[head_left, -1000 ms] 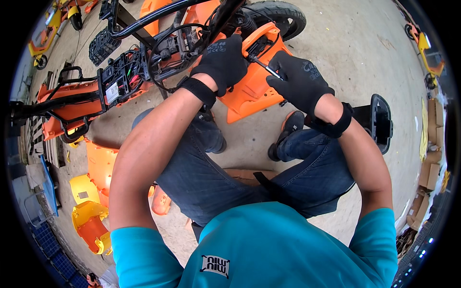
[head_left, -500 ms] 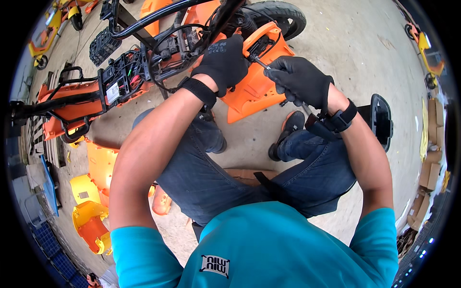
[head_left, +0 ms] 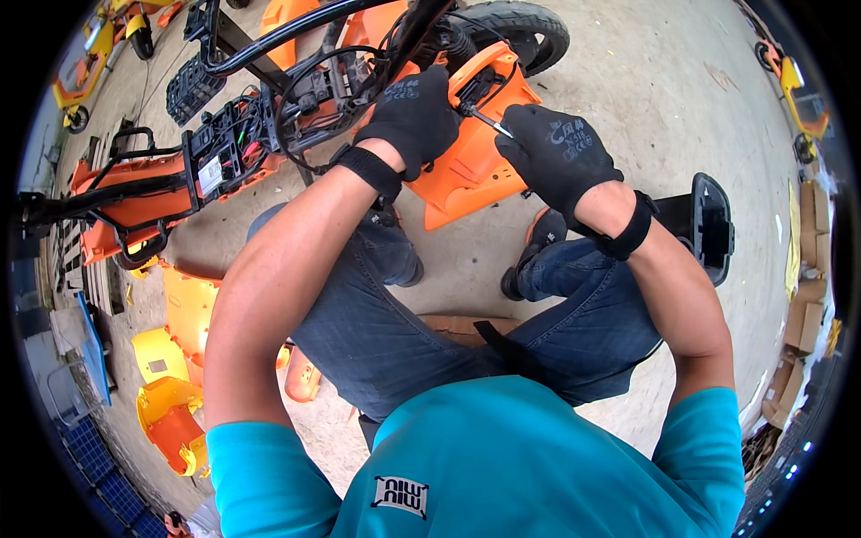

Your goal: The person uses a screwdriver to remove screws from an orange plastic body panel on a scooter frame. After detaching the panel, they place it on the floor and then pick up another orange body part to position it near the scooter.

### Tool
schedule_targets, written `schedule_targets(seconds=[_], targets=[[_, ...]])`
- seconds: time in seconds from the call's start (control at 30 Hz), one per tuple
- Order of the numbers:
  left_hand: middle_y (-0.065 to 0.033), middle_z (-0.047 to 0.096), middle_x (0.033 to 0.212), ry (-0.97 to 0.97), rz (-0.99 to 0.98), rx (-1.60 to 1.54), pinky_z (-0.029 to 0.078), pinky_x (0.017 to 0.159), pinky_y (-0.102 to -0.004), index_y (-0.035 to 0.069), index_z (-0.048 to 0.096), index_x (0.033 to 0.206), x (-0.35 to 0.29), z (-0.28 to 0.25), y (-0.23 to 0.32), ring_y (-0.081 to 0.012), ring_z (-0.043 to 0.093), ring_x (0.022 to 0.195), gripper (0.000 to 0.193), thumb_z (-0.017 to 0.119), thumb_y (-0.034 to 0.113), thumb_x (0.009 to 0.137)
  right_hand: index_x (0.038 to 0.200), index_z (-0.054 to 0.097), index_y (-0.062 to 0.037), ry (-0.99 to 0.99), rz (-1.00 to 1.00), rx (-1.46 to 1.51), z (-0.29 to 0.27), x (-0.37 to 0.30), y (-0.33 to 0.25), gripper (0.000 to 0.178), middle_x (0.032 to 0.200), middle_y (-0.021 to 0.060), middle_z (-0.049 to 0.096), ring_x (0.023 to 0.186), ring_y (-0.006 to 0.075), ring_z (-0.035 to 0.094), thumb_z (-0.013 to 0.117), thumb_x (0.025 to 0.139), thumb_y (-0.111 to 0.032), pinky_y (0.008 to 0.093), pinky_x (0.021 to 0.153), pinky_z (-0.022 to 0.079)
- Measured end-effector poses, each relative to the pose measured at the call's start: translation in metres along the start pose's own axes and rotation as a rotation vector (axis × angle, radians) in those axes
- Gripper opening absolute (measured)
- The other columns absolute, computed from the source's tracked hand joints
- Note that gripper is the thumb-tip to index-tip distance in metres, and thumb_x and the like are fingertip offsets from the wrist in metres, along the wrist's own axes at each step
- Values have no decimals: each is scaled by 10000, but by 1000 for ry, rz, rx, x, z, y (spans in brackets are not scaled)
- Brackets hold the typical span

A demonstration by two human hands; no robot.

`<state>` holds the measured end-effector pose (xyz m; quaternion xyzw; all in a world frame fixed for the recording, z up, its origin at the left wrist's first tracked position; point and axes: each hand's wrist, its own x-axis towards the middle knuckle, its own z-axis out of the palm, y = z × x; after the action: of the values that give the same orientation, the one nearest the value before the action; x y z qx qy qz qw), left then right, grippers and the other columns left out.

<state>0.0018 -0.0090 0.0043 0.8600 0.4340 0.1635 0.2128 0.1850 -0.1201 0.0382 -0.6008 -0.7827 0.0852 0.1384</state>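
Note:
My left hand (head_left: 411,124), in a black glove, is closed on the left edge of an orange plastic body panel (head_left: 471,184); its fingertips are hidden. A thin metal screwdriver (head_left: 490,123) is in my right hand (head_left: 558,154), gloved too, with the back of the hand facing up. Its handle is covered by my fingers. The shaft slants up and left to a black fitting (head_left: 478,87) with a cable at the panel's upper end. I cannot make out the exact contact at the tip.
A partly stripped scooter frame (head_left: 309,99) with loose wiring stands at upper left, its black wheel (head_left: 525,36) beyond the panel. Yellow and orange shell parts (head_left: 175,421) lie at lower left. A black plastic bin-like part (head_left: 713,230) stands by my right knee. Cardboard boxes (head_left: 812,224) line the right side.
My right hand has rolled over around the screwdriver, so the back of its glove now faces up. The panel and my left hand have shifted slightly left.

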Motion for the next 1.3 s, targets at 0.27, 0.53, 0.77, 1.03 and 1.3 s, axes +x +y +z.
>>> schedule_targets(seconds=[0.27,0.53,0.77,1.03,1.3], targets=[[-213,661,897,19,19,-14,508,762,-459,23,573,1069,-1,3,-4,-386,650,874,380,693,258,795,941,570,-21,-410,583,863,-25,14,-3,272,742,62,600,593,135,575,593,900,-289,305,522,484],[-215,660,894,-13,-18,-12,503,757,-457,37,562,1087,1,5,-3,-388,646,886,337,648,178,793,1113,564,-29,-14,56,152,-1,-2,5,291,928,170,646,898,370,617,586,896,-222,432,790,491],[-223,663,908,32,24,-10,511,759,-455,5,572,1141,-1,4,-6,-386,652,883,445,698,256,796,938,576,-25,-102,152,200,-8,5,-6,217,850,145,659,758,319,640,580,915,-240,401,682,517],[-228,659,881,55,53,-28,505,774,-455,24,578,1037,-2,2,-4,-387,650,890,292,648,154,785,888,580,-60,-368,578,935,-20,13,2,242,708,38,598,531,104,527,600,914,-300,281,463,450],[-218,663,868,77,47,2,508,768,-452,16,575,1011,-2,2,-2,-383,655,868,274,649,152,786,1114,558,-15,-113,162,232,-4,1,0,317,1032,203,627,996,379,593,591,899,-245,436,855,480]])
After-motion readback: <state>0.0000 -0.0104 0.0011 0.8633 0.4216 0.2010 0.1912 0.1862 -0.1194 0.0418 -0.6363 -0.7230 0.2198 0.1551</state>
